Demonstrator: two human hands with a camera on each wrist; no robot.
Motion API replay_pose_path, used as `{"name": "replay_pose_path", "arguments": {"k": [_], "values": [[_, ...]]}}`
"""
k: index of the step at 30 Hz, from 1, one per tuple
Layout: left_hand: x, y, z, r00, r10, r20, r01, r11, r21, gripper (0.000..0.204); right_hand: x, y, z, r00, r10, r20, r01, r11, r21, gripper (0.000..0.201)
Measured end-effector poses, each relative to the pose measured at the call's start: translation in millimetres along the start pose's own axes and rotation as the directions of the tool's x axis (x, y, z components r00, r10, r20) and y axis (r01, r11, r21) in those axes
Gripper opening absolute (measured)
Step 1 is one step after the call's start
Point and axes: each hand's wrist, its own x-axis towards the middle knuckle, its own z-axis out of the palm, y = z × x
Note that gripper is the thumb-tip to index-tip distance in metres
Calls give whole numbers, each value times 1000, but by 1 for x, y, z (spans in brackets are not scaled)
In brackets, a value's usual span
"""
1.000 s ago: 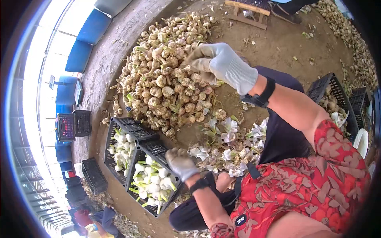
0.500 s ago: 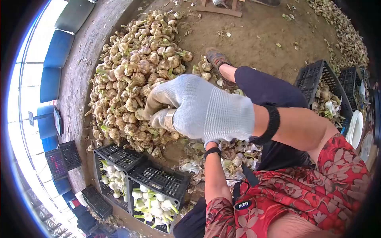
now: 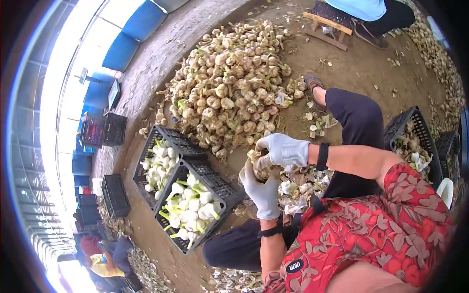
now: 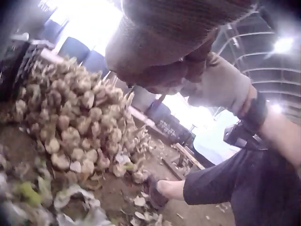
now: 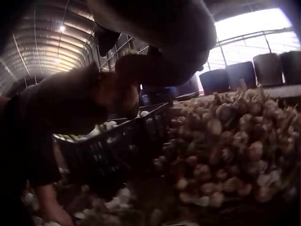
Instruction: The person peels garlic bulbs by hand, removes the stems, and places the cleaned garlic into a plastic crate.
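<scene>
In the head view both gloved hands meet low in front of the body, around a brownish garlic bulb (image 3: 264, 172). My left hand (image 3: 261, 191) grips the bulb from below, thumb and fingers on either side. On its upper side, my right hand (image 3: 283, 150) has its fingers curled against the bulb. The left wrist view has the right hand (image 4: 218, 84) close beside the left one, and the bulb is mostly covered there. Beside the left hand stands a black crate (image 3: 222, 188) with trimmed white garlic (image 3: 193, 205), green stems attached.
A big heap of untrimmed garlic (image 3: 229, 88) lies ahead on the dirt floor. Another crate (image 3: 168, 132) of white garlic adjoins the first. Peeled skins (image 3: 303, 183) cover the ground below the hands. At right is a crate (image 3: 415, 127) of scraps. Another person (image 3: 361, 7) sits at the back.
My right hand has come back from over the heap, and my left has moved away from the crate's edge. Both now hold a garlic bulb together. The head view has also shifted.
</scene>
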Motion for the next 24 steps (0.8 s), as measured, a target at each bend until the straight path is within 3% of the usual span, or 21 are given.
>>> {"name": "replay_pose_path", "arguments": {"k": [1, 3, 4, 5, 6, 8, 9, 12, 13, 14, 15, 17, 18, 20, 21, 22, 24], "values": [[-4, 5, -8, 999, 49, -15, -47, 995, 84, 66, -4, -2, 5, 999, -44, 19, 43, 998, 40, 45], [-15, 1, -19, 998, -47, 30, 50, 994, -96, 62, -9, 0, 16, 991, -129, 45, 123, 985, 118, 37], [-22, -3, -23, 994, -93, 63, 103, 978, -183, 60, -15, -1, 17, 993, -69, 95, 48, 978, 205, 34], [-30, -8, -23, 986, -157, 62, 169, 905, -391, 52, -20, -1, 16, 989, -11, 147, -32, 958, 286, 30], [-34, -2, -29, 965, -224, 139, 263, 840, -475, 52, -25, -2, 16, 978, 43, 202, -115, 925, 361, 27], [-37, 13, -42, 896, -320, 307, 443, 665, -601, 51, -32, -5, 15, 981, -14, 195, -65, 917, 393, 23], [-37, 10, -41, 916, -255, 309, 395, 700, -595, 64, -33, -5, 15, 983, -43, 179, -25, 932, 362, 23], [-40, 20, -49, 889, -255, 381, 458, 474, -752, 81, -37, -8, 18, 990, -43, 137, -9, 933, 360, 22], [-42, 16, -45, 909, -222, 353, 417, 447, -791, 95, -35, -1, 23, 992, -56, 114, 8, 922, 387, 22], [-43, 13, -42, 917, -215, 335, 397, 439, -806, 96, -34, 2, 26, 993, -67, 92, 23, 910, 414, 22], [-43, 13, -40, 924, -211, 318, 380, 431, -819, 97, -45, -17, 16, 982, 62, 179, -137, 885, 446, 27], [-44, 19, -46, 920, -209, 332, 391, 430, -814, 88, -48, -19, 19, 987, 28, 160, -114, 824, 556, 34], [-44, 19, -45, 933, -216, 287, 359, 514, -779, 84, -50, -19, 20, 989, 15, 148, -103, 787, 608, 38], [-44, 14, -42, 957, -216, 194, 290, 666, -687, 76, -51, -20, 24, 997, -74, 25, 58, 915, 398, 45], [-44, 6, -37, 986, -142, 90, 167, 785, -596, 73, -50, -20, 27, 991, -129, -27, 131, 952, 278, 49], [-45, 6, -37, 982, -157, 108, 190, 773, -605, 73, -50, -19, 30, 979, -190, -70, 198, 969, 149, 53], [-47, 8, -39, 972, -187, 139, 233, 746, -624, 72, -49, -16, 32, 983, -176, -55, 183, 958, 220, 42]]}}
